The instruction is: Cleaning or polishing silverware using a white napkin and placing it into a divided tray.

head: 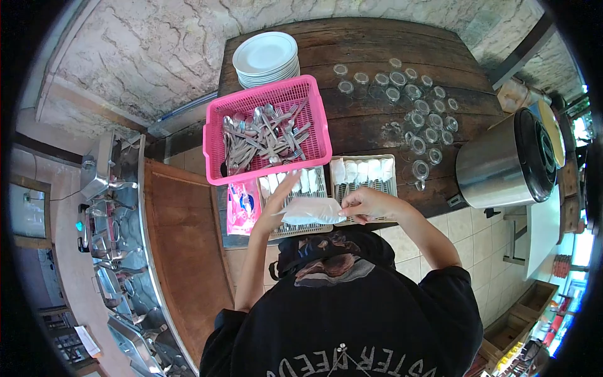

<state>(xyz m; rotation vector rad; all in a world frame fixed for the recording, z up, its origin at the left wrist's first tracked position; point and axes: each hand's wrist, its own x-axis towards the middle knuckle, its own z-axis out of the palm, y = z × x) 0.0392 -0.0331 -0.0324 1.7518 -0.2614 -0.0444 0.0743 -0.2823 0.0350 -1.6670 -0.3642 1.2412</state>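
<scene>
My right hand [370, 205] pinches one end of a folded white paper napkin [311, 210]. At the napkin's other end is my left hand [274, 207], its fingers extended; the napkin hides its thumb side, so its grip is unclear. Below my hands lie two cream slotted cutlery trays, the left one [325, 186] partly covered by the napkin and the right one [394, 188] partly under my right forearm. White wrapped bundles [362, 170] line the far side of both. Just beyond, a pink plastic basket [322, 127] holds loose forks, spoons and other cutlery [268, 134].
A stack of white plates [265, 54] stands behind the basket. Upturned glass mugs [414, 118] cover the wooden table's [372, 52] right part, beside a large steel container [492, 165] with a black lid. A pink printed plastic pack [242, 207] lies left of the trays.
</scene>
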